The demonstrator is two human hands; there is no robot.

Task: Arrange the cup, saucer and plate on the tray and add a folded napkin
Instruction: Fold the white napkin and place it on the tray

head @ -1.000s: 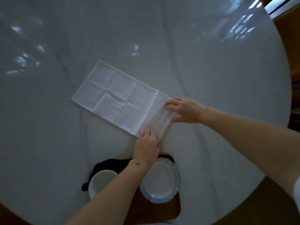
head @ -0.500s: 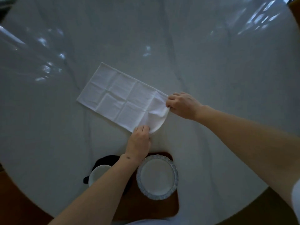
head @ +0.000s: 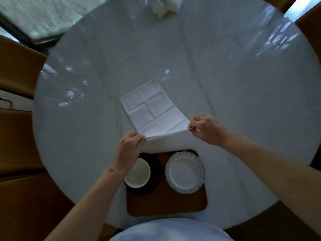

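While the napkin [head: 152,108] lies mostly flat at the centre of the round table [head: 234,87], you have its near edge raised off the glossy, pale, faintly veined top. Your left hand [head: 127,150] pinches the near-left corner, fingers curled round the thin white sheet. Your right hand [head: 207,128] pinches the near-right corner the same way. The two hands sit well apart, with the edge stretched in a shallow curve between them. Paper or cloth, you cannot tell; the sheet is a long rectangle, crossed by a grid of old fold creases, running away toward 11 o'clock.

At 6 o'clock on the table, just beside the lifted edge, sits the tray [head: 166,204]: brown, smooth, rectangular with rounded corners. On its left side a round black saucer [head: 154,171] carries a white cup [head: 138,174], seen from above as a plain circle, partly hidden by your left wrist. On the tray's right side rests a white plate [head: 185,172], round, with a fluted, scalloped rim tinted grey-blue. Cup and plate stand near each other without touching.

At 12 o'clock, on the far rim, sits a blurred white object [head: 164,6].
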